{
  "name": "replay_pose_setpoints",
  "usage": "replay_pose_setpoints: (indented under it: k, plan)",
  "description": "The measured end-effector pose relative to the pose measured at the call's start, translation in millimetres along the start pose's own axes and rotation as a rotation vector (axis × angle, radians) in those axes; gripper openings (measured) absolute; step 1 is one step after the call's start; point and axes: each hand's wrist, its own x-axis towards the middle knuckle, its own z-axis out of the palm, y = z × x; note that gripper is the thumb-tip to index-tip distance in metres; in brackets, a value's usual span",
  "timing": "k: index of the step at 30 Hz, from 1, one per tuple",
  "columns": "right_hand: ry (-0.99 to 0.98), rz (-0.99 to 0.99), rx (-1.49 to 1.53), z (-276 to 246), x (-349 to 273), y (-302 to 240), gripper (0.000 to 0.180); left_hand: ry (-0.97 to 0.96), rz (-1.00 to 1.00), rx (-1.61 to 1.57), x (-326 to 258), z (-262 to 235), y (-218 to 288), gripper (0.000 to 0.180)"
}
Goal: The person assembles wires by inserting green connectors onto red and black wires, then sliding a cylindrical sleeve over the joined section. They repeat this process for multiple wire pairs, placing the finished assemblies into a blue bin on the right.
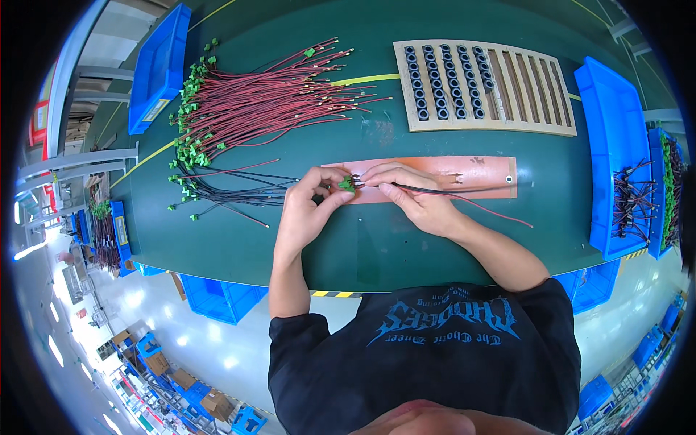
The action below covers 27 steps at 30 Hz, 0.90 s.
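Toward the table's near edge (348, 279), the left hand (308, 205) is pinching a green plug (347, 184), the right hand (420, 205) gripping wires (438, 192). Light wires are likely flexing, the stiff plug offering surer hold.

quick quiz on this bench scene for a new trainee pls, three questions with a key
1. Which hand pinches the green connector?
2. Where on the table is the wooden rack? A: upper left. B: upper right. C: lower left.
3. True or false: the big bundle of red wires has green connectors at its left end.

Key: 1. The left hand. 2. B. 3. True.
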Motion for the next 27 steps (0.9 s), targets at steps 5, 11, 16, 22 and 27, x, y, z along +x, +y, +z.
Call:
replay_pose_setpoints:
  k: [5,11,16,22,27]
  plan:
    - [0.006,0.003,0.001,1,1,-3,0.020,0.091,-0.012,-0.133,-2,3,-11,0.022]
    - [0.033,0.012,0.013,3,-1,3,0.021,0.106,0.179,-0.162,0,6,-12,0.031]
    - [0.024,0.026,-0.010,2,-2,0,0.021,0.184,0.262,-0.043,1,13,-20,0.034]
    - [0.014,0.114,0.090,0,-3,-1,0.027,0.284,0.246,0.065,7,18,-16,0.032]
    - [0.018,0.196,0.225,1,-3,-1,0.029,0.266,0.245,0.142,7,16,-7,0.030]
